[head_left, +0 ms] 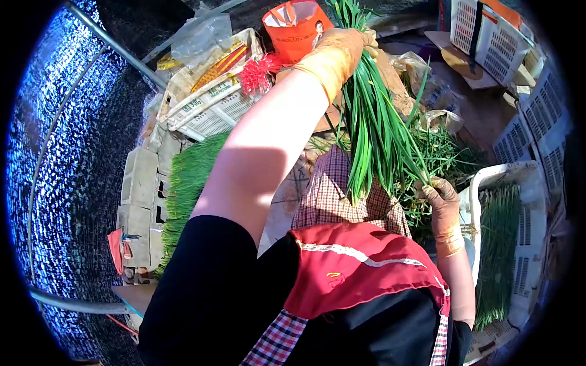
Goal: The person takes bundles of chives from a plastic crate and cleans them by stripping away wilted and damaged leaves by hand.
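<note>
My left hand (345,52), in an orange-yellow glove, is raised at arm's length and closed around a bunch of garlic chives (378,128). The long green leaves hang from the fist towards my lap, with the other end sticking up above it. Lower right, my gloved right hand (441,204) pinches the tip of a leaf at the edge of the bunch. Beneath and behind the bunch lies a heap of loose green leaves (442,152), partly hidden by it.
A white crate (220,119) with a red tinsel-like bundle (259,73) and an orange bag (297,30) stand beyond my left arm. Stacked chives (189,183) lie beside concrete blocks (137,183) at left. At right, a white basket (528,244) holds more chives.
</note>
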Tool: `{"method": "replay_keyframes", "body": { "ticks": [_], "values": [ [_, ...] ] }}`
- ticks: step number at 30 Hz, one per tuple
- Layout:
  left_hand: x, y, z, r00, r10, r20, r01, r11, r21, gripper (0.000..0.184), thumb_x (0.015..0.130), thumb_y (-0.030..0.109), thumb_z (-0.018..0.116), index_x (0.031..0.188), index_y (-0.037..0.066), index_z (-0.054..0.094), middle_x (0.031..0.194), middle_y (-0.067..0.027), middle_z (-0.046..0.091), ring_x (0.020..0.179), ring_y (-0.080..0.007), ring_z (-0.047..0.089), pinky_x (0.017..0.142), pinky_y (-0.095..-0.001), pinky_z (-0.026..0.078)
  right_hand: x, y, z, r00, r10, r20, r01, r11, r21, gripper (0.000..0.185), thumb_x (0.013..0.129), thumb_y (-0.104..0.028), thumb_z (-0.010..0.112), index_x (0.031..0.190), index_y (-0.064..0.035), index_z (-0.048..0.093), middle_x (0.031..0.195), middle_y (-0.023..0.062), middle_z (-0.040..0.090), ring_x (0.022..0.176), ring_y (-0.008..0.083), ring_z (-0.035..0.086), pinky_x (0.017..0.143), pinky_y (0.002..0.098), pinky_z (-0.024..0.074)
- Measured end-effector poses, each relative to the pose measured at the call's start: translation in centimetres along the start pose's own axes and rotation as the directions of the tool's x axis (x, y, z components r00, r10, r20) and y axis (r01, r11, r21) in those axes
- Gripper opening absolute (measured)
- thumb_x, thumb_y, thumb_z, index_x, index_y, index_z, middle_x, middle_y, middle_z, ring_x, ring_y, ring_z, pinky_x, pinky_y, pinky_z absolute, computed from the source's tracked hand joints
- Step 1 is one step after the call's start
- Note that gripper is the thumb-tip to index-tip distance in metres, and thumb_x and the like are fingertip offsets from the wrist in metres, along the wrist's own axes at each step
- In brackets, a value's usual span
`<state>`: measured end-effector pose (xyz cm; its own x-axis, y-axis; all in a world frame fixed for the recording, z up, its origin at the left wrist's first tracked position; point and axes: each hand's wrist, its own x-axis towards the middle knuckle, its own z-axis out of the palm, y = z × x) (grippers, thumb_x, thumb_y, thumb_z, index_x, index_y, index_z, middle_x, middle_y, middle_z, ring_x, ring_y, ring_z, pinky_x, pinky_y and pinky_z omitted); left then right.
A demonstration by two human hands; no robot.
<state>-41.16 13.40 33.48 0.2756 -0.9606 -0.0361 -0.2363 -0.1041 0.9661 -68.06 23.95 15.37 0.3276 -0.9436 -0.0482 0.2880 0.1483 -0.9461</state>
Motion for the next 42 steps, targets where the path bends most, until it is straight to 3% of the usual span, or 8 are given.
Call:
{"method": "replay_keyframes", "body": {
  "ticks": [10, 15, 21, 23, 25, 31, 35, 42],
  "values": [
    [0.7, 0.3, -1.7, 0.992, 0.126, -0.006, -0.125, 0.992, 0.011, 0.020, 0.080, 0.017, 0.057, 0.088, 0.001, 0.064, 0.074, -0.0109, 0.062, 0.061, -0.0198, 0.059, 0.053, -0.0327, 0.052, 0.2, 0.7, -0.5, 0.966, -0.246, -0.080, 0.245, 0.969, -0.030, 0.024, 0.084, -0.013, 0.055, 0.106, -0.0021, 0.056, 0.107, 0.0062, 0.057, 0.091, 0.0144, 0.054, 0.082, 0.0274, 0.0421],
    [0.3, 1.0, -3.0, 0.993, 0.089, -0.078, -0.107, 0.955, -0.276, 0.019, 0.080, 0.018, 0.056, 0.081, -0.001, 0.062, 0.072, -0.0102, 0.060, 0.058, -0.0214, 0.058, 0.053, -0.0341, 0.051, -0.4, 2.0, -3.6, 0.996, -0.076, -0.050, 0.091, 0.852, 0.515, 0.027, 0.086, -0.010, 0.053, 0.110, 0.0020, 0.050, 0.097, 0.0058, 0.056, 0.087, 0.0133, 0.052, 0.074, 0.0225, 0.0429],
    [2.0, 0.7, -5.1, 0.992, 0.118, -0.042, -0.126, 0.944, -0.306, 0.025, 0.085, 0.023, 0.050, 0.092, 0.004, 0.064, 0.084, -0.0095, 0.062, 0.064, -0.0191, 0.057, 0.059, -0.0304, 0.049, -0.6, 2.5, -5.5, 0.981, -0.041, -0.189, 0.132, 0.856, 0.500, 0.025, 0.087, -0.009, 0.051, 0.109, 0.0028, 0.051, 0.094, 0.0074, 0.058, 0.079, 0.0126, 0.054, 0.070, 0.0204, 0.0442],
    [1.8, 1.2, -5.5, 0.983, 0.183, -0.033, -0.185, 0.945, -0.272, 0.025, 0.085, 0.023, 0.050, 0.091, 0.004, 0.064, 0.083, -0.0091, 0.062, 0.064, -0.0187, 0.057, 0.058, -0.0304, 0.049, -0.5, 3.3, -7.7, 0.939, 0.133, -0.316, -0.082, 0.982, 0.168, 0.025, 0.086, -0.006, 0.052, 0.109, 0.0033, 0.051, 0.099, 0.0101, 0.059, 0.086, 0.0136, 0.056, 0.075, 0.0221, 0.0457],
    [1.2, 1.9, -5.6, 0.972, 0.234, 0.004, -0.221, 0.923, -0.314, 0.024, 0.084, 0.022, 0.051, 0.091, 0.003, 0.065, 0.079, -0.0083, 0.060, 0.063, -0.0179, 0.057, 0.055, -0.0308, 0.051, -0.3, 5.0, -7.1, 0.875, -0.279, -0.395, 0.094, 0.899, -0.428, 0.035, 0.082, -0.005, 0.058, 0.114, 0.0036, 0.049, 0.110, 0.0127, 0.055, 0.102, 0.0186, 0.053, 0.089, 0.0290, 0.0411],
    [0.6, 3.3, -5.9, 0.935, 0.311, 0.168, -0.195, 0.851, -0.488, 0.031, 0.086, 0.020, 0.051, 0.106, -0.003, 0.054, 0.065, 0.0021, 0.048, 0.062, -0.0126, 0.051, 0.059, -0.0274, 0.048, 0.3, -1.2, 1.0, 0.995, -0.083, 0.051, 0.091, 0.982, -0.169, 0.041, 0.079, -0.016, 0.064, 0.114, 0.0025, 0.050, 0.111, 0.0118, 0.055, 0.101, 0.0180, 0.052, 0.091, 0.0288, 0.0383],
    [-0.8, 4.7, -3.7, 0.933, 0.352, 0.076, -0.305, 0.884, -0.353, 0.026, 0.083, 0.017, 0.054, 0.098, -0.003, 0.058, 0.066, -0.0023, 0.053, 0.060, -0.0154, 0.054, 0.059, -0.0301, 0.050, 1.1, -2.1, 4.4, 0.998, -0.033, -0.050, 0.006, 0.887, -0.462, 0.048, 0.073, -0.020, 0.071, 0.110, 0.0019, 0.050, 0.102, 0.0102, 0.057, 0.094, 0.0182, 0.054, 0.085, 0.0283, 0.0417],
    [-4.7, 8.2, 2.5, 0.921, 0.337, 0.197, -0.326, 0.941, -0.085, 0.022, 0.079, 0.020, 0.060, 0.084, -0.001, 0.066, 0.068, -0.0080, 0.063, 0.060, -0.0144, 0.059, 0.058, -0.0262, 0.050, 4.5, -7.6, 3.8, 0.836, -0.538, 0.109, 0.537, 0.761, -0.363, 0.114, 0.052, -0.035, 0.082, 0.136, -0.0024, 0.013, 0.135, 0.0170, 0.027, 0.125, 0.0252, 0.027, 0.103, 0.0343, 0.0228]
  ]
}}
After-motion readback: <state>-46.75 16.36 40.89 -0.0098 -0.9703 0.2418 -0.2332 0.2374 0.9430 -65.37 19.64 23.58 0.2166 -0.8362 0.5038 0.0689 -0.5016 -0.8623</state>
